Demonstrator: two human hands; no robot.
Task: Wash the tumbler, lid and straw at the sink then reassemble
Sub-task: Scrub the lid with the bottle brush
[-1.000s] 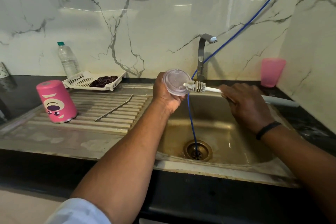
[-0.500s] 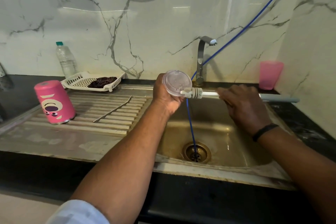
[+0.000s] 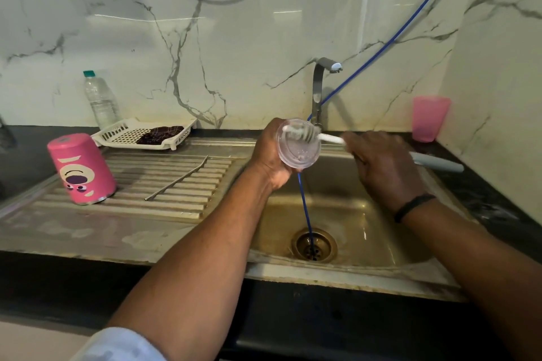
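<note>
While the left hand (image 3: 271,155) grips the clear round lid (image 3: 298,145) by its rim over the sink basin (image 3: 352,214) at centre frame, fingers curled behind it and thumb on the near edge, the right hand (image 3: 381,167) wraps its fingers round the white handle of a bottle brush (image 3: 302,133). The bristle head lies against the lid's upper face (a little blurred), and the handle's grey end pokes out past the hand toward the right edge of the frame. A black band (image 3: 410,206) circles the right wrist.

On the ribbed steel drainboard (image 3: 176,193) at left, the pink tumbler (image 3: 82,168) stands upside down, and the metal straw (image 3: 177,179) lies flat on the ribs just right of it, apart from it. Behind them a white slotted tray (image 3: 123,132) holds a dark scrub pad (image 3: 159,135), with a plastic water bottle (image 3: 101,99) at the wall. A blue hose (image 3: 305,205) runs from upper right, past the tap (image 3: 318,88), down into the drain (image 3: 313,245). A pink plastic cup (image 3: 429,119) stands on the dark counter at right.
</note>
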